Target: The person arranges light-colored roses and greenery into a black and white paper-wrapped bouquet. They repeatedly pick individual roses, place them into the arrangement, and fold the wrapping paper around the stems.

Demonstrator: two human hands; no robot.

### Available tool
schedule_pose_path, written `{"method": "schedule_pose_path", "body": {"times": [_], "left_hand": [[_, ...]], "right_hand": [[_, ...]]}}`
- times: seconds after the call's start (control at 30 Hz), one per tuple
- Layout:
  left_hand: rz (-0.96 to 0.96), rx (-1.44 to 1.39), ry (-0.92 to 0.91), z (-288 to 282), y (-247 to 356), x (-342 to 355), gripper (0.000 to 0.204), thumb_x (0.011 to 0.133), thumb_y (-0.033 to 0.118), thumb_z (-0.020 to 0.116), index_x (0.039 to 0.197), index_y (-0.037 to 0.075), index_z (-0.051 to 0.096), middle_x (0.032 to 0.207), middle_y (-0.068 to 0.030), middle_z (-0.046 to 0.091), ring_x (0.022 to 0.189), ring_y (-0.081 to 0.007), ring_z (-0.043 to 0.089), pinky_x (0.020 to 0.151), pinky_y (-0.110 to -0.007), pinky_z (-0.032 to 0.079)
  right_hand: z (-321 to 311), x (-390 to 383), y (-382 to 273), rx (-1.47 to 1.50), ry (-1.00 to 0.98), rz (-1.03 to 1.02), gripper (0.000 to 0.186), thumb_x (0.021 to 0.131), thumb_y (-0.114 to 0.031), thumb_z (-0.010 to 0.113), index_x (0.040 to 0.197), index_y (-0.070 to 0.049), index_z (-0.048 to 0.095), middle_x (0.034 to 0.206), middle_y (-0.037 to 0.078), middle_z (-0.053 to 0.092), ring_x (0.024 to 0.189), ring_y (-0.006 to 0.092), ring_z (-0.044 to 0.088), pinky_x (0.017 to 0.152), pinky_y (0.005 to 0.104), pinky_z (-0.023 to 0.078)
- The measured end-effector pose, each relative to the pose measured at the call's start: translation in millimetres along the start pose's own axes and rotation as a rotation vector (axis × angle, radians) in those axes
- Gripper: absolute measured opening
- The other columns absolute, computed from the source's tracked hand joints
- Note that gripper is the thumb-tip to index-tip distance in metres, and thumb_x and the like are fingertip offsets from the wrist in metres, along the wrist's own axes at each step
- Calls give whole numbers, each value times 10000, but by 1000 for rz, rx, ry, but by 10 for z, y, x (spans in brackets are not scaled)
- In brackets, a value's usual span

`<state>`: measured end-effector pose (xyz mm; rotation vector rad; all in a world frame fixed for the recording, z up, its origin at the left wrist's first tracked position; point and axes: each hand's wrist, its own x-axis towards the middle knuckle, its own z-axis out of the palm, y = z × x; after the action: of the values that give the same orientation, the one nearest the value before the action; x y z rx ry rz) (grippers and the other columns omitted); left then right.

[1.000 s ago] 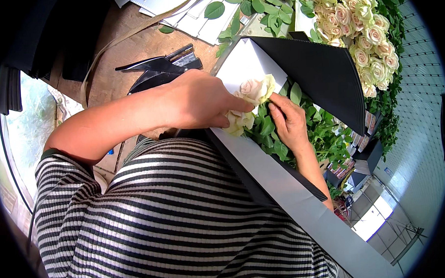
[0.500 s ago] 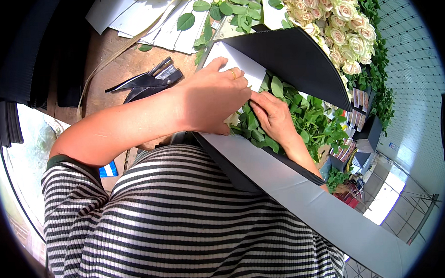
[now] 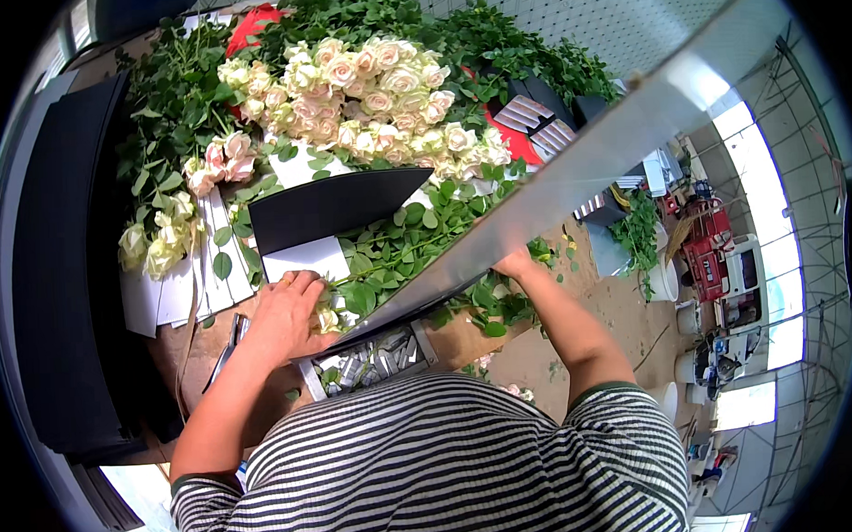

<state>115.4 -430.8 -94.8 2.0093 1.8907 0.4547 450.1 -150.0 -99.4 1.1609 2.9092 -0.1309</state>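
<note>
A bunch of leafy rose stems (image 3: 397,253) lies in a black corrugated wrap (image 3: 340,208) with a white inner sheet (image 3: 309,261). Pale rose heads (image 3: 326,318) show at its near left end. My left hand (image 3: 296,316) rests there, fingers laid out over the white sheet and thumb side by the roses. A long greyish, shiny flap (image 3: 573,167) of the wrap rises diagonally to the upper right. My right hand (image 3: 514,261) is at the flap's lower edge; its fingers are hidden behind it. A black hand tool like a stapler (image 3: 226,350) lies partly behind my left forearm.
Cream and pink roses (image 3: 382,89) are heaped at the back. White sheets (image 3: 221,254) lie at the left, beside a tall stack of black sheets (image 3: 70,269). A metal tray (image 3: 427,347) of small grey pieces sits close to my body. Buckets (image 3: 664,275) stand at the right.
My view has swung, showing more of the table. The greyish flap has risen from lying low across my front to standing up diagonally. My hands have moved apart, the right toward the flap.
</note>
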Motion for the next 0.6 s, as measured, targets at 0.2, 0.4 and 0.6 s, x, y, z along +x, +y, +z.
{"method": "schedule_pose_path", "body": {"times": [0.2, 0.4, 0.6], "left_hand": [[23, -309, 46, -82, 30, 6, 352, 816, 224, 629, 1114, 37, 643, 1096, -190, 642, 1031, -343, 595, 890, -398, 466], [-19, -321, 68, 110, -159, -112, 355, 870, 229, 633, 1178, 51, 630, 1170, -138, 629, 1083, -294, 576, 934, -392, 448], [-99, -448, 7, -50, -11, -33, 334, 893, 200, 627, 1195, 58, 624, 1172, -125, 626, 1051, -236, 591, 913, -359, 465]], "right_hand": [[-505, -8, -127, -291, -204, -42, 471, 918, -550, 482, 1118, -159, 651, 998, 76, 670, 1087, 263, 572, 1035, 583, 325], [-1133, -208, -183, -342, 7, -127, 473, 912, -561, 476, 1030, -139, 654, 918, 76, 671, 958, 263, 634, 1037, 573, 340], [-971, -301, 7, -355, 32, -22, 311, 868, -388, 640, 1046, -133, 651, 1003, 64, 665, 1041, 246, 593, 996, 530, 390]]}}
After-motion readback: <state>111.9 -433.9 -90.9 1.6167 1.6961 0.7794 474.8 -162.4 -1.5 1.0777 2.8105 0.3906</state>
